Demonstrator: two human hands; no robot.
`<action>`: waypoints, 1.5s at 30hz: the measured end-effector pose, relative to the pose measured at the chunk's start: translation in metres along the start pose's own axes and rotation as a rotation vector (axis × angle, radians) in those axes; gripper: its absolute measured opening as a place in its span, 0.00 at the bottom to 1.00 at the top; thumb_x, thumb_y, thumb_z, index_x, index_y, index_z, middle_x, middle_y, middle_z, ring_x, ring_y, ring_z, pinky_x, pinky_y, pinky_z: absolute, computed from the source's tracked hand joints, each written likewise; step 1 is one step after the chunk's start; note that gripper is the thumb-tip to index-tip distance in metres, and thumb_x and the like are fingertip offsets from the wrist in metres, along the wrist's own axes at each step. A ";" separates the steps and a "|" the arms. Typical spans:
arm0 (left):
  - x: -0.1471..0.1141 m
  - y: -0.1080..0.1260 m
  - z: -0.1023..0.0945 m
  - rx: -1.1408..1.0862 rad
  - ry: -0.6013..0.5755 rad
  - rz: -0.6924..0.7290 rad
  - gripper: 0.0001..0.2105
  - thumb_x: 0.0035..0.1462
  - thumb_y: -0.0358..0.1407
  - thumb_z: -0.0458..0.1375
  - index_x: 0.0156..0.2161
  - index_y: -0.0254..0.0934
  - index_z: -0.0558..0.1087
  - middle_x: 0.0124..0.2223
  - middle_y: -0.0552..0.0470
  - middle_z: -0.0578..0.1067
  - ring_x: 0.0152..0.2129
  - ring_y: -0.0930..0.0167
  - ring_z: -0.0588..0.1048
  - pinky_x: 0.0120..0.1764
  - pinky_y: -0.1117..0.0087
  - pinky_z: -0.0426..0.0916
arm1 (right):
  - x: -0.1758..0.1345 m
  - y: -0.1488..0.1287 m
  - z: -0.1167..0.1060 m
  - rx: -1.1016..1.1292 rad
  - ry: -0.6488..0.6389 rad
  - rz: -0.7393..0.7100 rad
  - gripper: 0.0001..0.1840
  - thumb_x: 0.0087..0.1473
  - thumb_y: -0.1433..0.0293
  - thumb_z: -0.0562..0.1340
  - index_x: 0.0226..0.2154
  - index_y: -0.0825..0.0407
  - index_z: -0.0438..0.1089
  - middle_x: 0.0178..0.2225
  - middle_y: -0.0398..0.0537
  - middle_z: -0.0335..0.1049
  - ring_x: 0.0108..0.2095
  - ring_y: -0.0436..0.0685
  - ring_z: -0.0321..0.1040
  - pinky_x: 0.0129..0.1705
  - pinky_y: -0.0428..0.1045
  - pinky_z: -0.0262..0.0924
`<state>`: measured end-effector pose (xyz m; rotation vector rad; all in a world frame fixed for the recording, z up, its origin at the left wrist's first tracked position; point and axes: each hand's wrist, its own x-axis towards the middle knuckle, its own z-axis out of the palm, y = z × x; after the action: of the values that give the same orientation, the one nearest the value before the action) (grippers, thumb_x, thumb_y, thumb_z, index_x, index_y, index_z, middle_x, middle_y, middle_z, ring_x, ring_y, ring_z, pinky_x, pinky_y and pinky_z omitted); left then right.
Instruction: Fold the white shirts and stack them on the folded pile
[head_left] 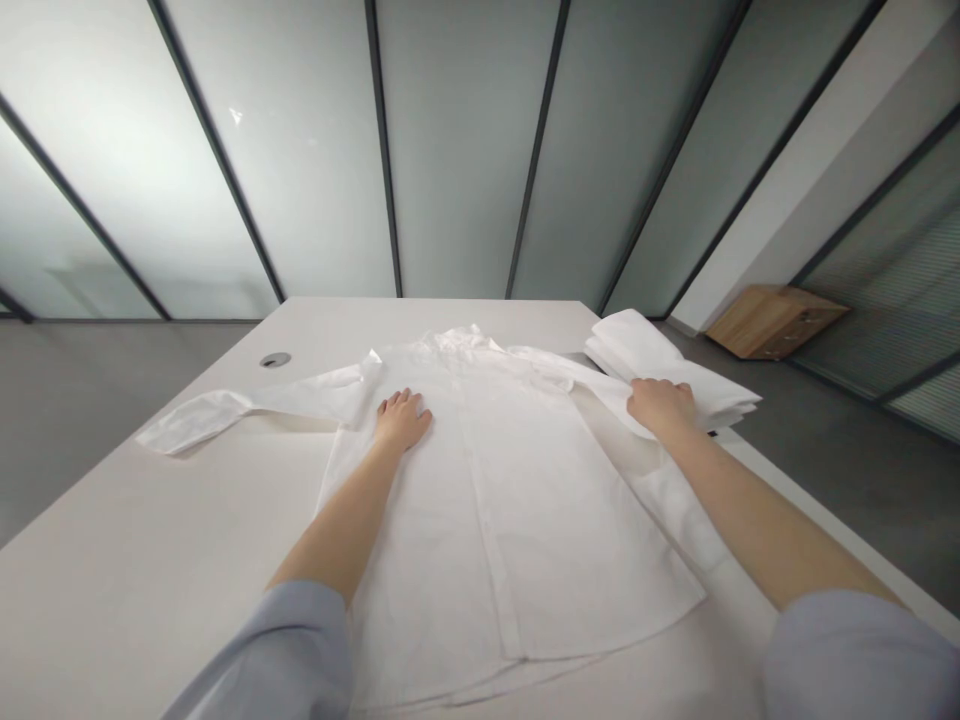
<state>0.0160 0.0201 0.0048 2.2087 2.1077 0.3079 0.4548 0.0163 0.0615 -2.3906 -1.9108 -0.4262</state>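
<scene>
A: Where is the shirt (517,520) placed?

B: It is laid flat on the bench (150,560), front up, directly ahead of the body. The long axis is run from the collar at the far end to the hem at the near edge, roughly in line with the view.

A: State of the hands?

B: They are held well apart. The left hand (402,418) is pressed flat, fingers spread, on the shirt's chest just below the left shoulder seam; nothing is gripped. The right hand (660,405) is set on the right sleeve (600,385) near the shoulder, fingers curled over the cloth; whether the cloth is actually pinched cannot be told.

A: Which sleeve is nearer to which hand?

B: The right sleeve is touched by the right hand. The left sleeve (217,412) is stretched out sideways, its cuff well apart from the left hand.

A: Edges, open room?

B: Bare bench is seen to the left and near left. On the right, the bench edge is close, and a stack of folded white cloth (660,360) is lying just beyond the right hand, touching or nearly so. A round cable hole (275,359) is seen at far left, away from the shirt.
</scene>
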 end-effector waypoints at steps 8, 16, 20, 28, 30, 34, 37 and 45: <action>0.000 -0.001 0.001 -0.008 0.015 0.008 0.22 0.59 0.42 0.48 0.58 0.41 0.66 0.64 0.46 0.62 0.61 0.60 0.58 0.60 0.57 0.52 | 0.040 -0.016 -0.050 1.041 -0.271 -0.042 0.15 0.53 0.62 0.56 0.30 0.56 0.73 0.27 0.55 0.75 0.31 0.62 0.71 0.34 0.53 0.64; 0.000 -0.003 0.001 -0.028 0.009 0.004 0.22 0.59 0.42 0.48 0.58 0.43 0.66 0.65 0.48 0.61 0.61 0.61 0.58 0.60 0.59 0.52 | 0.045 -0.119 -0.080 1.328 -0.239 -0.309 0.27 0.62 0.55 0.45 0.48 0.54 0.69 0.44 0.55 0.75 0.43 0.60 0.71 0.44 0.54 0.64; 0.000 -0.003 0.001 -0.067 0.023 0.010 0.23 0.58 0.42 0.49 0.58 0.41 0.67 0.64 0.46 0.63 0.60 0.60 0.59 0.60 0.58 0.52 | 0.008 -0.143 -0.026 1.028 -0.221 -0.347 0.19 0.58 0.61 0.52 0.45 0.52 0.71 0.46 0.52 0.74 0.47 0.59 0.69 0.50 0.54 0.60; 0.001 0.001 -0.001 -0.180 0.053 0.142 0.18 0.59 0.40 0.47 0.48 0.41 0.76 0.52 0.48 0.75 0.50 0.63 0.69 0.54 0.63 0.61 | -0.042 -0.139 0.046 0.656 0.009 -0.142 0.28 0.54 0.64 0.56 0.57 0.53 0.61 0.51 0.57 0.68 0.50 0.62 0.65 0.51 0.55 0.59; 0.001 -0.001 -0.001 -0.179 0.060 0.144 0.18 0.59 0.40 0.47 0.48 0.40 0.76 0.52 0.48 0.74 0.49 0.63 0.70 0.54 0.63 0.61 | -0.039 -0.134 0.046 0.690 -0.048 -0.089 0.22 0.53 0.63 0.56 0.50 0.51 0.67 0.39 0.50 0.73 0.40 0.59 0.69 0.44 0.51 0.61; 0.002 0.001 0.001 -0.185 0.074 0.176 0.18 0.58 0.40 0.49 0.47 0.40 0.77 0.51 0.47 0.75 0.49 0.62 0.70 0.55 0.63 0.61 | -0.038 -0.131 0.040 0.863 -0.139 -0.202 0.11 0.51 0.61 0.56 0.26 0.50 0.68 0.23 0.43 0.69 0.29 0.55 0.66 0.35 0.48 0.60; 0.000 0.010 -0.001 -0.277 0.067 0.223 0.18 0.59 0.43 0.48 0.44 0.39 0.78 0.48 0.46 0.77 0.49 0.61 0.71 0.54 0.62 0.61 | -0.044 -0.138 0.030 1.257 -0.245 -0.214 0.14 0.51 0.57 0.55 0.30 0.50 0.67 0.26 0.43 0.71 0.30 0.57 0.67 0.33 0.49 0.62; -0.013 0.042 0.000 -1.072 -0.249 0.303 0.23 0.53 0.51 0.57 0.45 0.33 0.76 0.45 0.44 0.78 0.43 0.59 0.75 0.47 0.61 0.68 | -0.069 -0.163 0.002 1.537 -0.709 -0.305 0.21 0.51 0.58 0.58 0.45 0.50 0.70 0.36 0.50 0.76 0.38 0.61 0.73 0.42 0.55 0.66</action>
<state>0.0569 0.0045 0.0112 1.7143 1.0306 0.8679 0.2844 -0.0106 0.0214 -1.1703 -1.5931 1.4831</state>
